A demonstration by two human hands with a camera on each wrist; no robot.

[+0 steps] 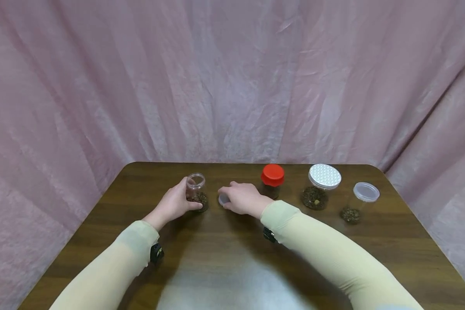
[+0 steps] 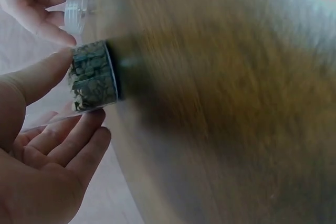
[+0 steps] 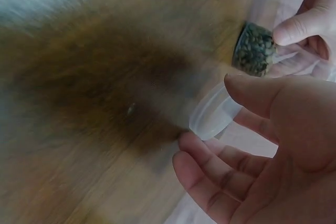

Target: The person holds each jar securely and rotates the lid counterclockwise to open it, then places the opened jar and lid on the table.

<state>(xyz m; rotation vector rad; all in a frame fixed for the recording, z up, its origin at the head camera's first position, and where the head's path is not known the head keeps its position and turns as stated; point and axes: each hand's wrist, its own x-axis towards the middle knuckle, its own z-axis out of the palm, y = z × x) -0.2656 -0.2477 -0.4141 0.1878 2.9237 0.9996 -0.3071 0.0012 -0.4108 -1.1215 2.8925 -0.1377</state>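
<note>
On the left part of the table, my left hand (image 1: 173, 203) grips a clear jar (image 1: 200, 199) from its left side, thumb in front. The jar stands upright and lidless, its lower part filled with small brown-green pieces, which look like pellets or seeds in the left wrist view. To its right, low over the table, my right hand (image 1: 245, 199) pinches a translucent plastic lid (image 3: 214, 113) between thumb and fingers. In the right wrist view the lid is tilted on edge. A gap separates lid and jar in the head view.
Right of my right hand stand a jar with a red lid (image 1: 273, 175), a wider jar with a white patterned lid (image 1: 324, 176) and a slim jar with a translucent lid (image 1: 366, 192). A pink curtain (image 1: 232, 82) hangs behind the brown wooden table (image 1: 217, 258).
</note>
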